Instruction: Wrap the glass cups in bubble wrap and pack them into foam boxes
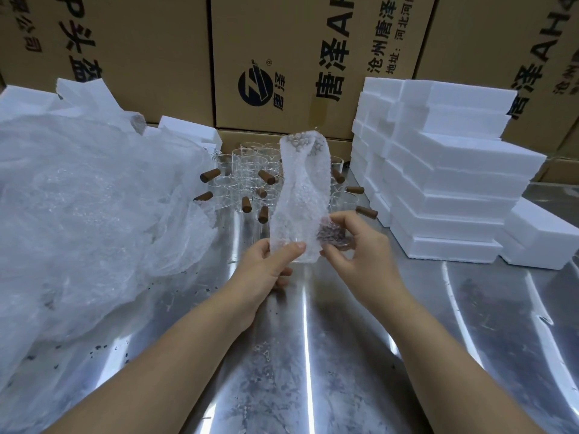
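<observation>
A narrow strip of bubble wrap stands upright above the table, twisted along its length. My left hand pinches its lower left corner between thumb and fingers. My right hand pinches the lower right corner, fingers curled behind the film. Behind the strip stands a cluster of several clear glass cups with brown wooden handles. White foam boxes are stacked at the right.
A big heap of bubble wrap in a plastic bag fills the left side, with foam pieces behind it. Printed cardboard cartons form the back wall. The shiny metal table reflects light.
</observation>
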